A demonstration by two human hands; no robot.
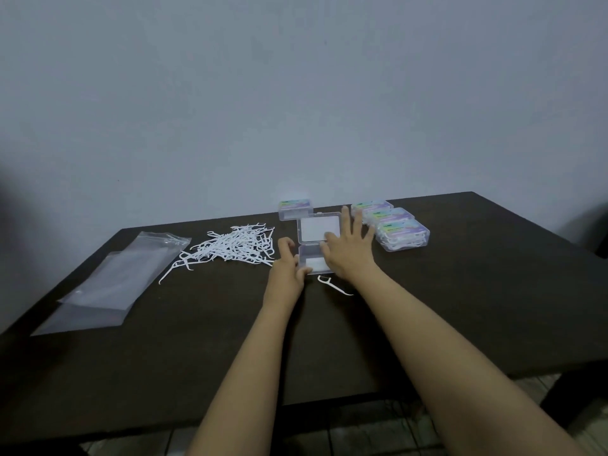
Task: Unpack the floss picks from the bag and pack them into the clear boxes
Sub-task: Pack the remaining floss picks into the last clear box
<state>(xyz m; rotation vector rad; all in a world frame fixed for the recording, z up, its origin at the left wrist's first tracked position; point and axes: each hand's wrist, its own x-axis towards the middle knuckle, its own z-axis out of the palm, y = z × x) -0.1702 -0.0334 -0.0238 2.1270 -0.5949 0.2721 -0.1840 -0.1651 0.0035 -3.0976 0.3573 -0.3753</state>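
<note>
roughly midway: three clear plastic boxes [394, 230] filled, white floss picks [237, 246] loose; left hand [288, 263] grips open box [317, 229], right hand [348, 248] flat.

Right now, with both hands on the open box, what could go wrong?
1. The right hand lies spread over the open clear box, close to the three closed boxes; a sideways sweep may knock them.
2. A lone floss pick lies between the forearms, easy to brush away or miss.
3. The left hand grips the box's edge beside the floss pick pile; sliding the box may scatter it.
</note>
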